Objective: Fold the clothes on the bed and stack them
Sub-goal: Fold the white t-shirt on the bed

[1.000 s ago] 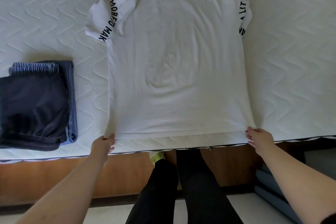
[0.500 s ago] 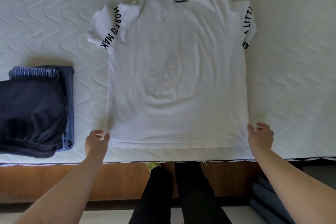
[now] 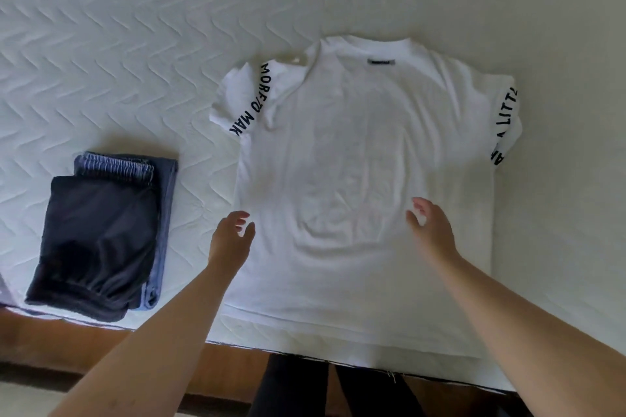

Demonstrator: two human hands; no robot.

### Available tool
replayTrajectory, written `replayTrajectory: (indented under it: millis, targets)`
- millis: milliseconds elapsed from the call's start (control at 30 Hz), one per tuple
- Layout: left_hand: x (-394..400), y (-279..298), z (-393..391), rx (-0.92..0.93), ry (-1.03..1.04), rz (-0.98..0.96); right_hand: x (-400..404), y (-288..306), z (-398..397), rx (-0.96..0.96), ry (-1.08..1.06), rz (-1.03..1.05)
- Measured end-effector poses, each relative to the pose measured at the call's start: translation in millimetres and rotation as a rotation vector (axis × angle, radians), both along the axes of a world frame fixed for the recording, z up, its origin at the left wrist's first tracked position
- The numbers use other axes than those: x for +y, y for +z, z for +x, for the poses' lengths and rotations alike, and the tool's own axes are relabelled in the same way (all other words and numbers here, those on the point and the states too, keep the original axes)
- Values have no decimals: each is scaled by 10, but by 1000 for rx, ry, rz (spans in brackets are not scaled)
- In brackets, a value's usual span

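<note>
**Shirt laid flat on mattress, both hands above it**

Shirt (image 3: 366,186): white knit T-shirt, spread flat with the neckband away from the person and the hem just short of the near mattress edge. Fabric looked soft and thin, with shallow curved creases across the middle of the body panel. A small dark rectangular label (image 3: 381,62) sat just under the neckband. Both short sleeves carried black block lettering running along their length; the left sleeve (image 3: 242,101) lay partly folded and rumpled, the right sleeve (image 3: 504,122) lay smoother, its outer part tucked under.

Bed (image 3: 135,44): white quilted mattress surface, stitched in a repeating chevron pattern, with a wooden frame visible below the near edge.

Left hand (image 3: 230,240) was at the shirt's left side edge, fingers loosely curled and a little apart, gripping nothing. Contact with the cloth could not be told. Right hand (image 3: 432,230) was over the middle of the body panel, fingers relaxed and slightly spread, gripping nothing; contact likewise unclear.

Folded stack (image 3: 101,240) lay to the left of the shirt, apart from it, near the mattress edge: a dark navy, smooth-looking garment on top of a blue denim-like piece with a gathered elastic waistband showing at the far end.
</note>
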State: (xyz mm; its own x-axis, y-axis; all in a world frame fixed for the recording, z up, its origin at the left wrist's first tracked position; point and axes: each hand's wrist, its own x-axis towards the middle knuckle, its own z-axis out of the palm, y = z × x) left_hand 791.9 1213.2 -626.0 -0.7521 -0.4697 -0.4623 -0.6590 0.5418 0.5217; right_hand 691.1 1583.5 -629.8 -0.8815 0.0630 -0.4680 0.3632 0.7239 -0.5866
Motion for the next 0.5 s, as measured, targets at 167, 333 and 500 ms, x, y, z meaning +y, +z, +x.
replayTrajectory:
  millis: [167, 333, 500]
  targets:
    - [-272, -102, -611, 83, -15, -12, -644, -70, -551, 1, 111, -21]
    - [-710, -197, -1207, 114, -2, -14, -1325, -97, -983, 16, 187, -58]
    - [-1122, -173, -1874, 150, -55, -10, -1880, -55, -1301, 12, 204, -87]
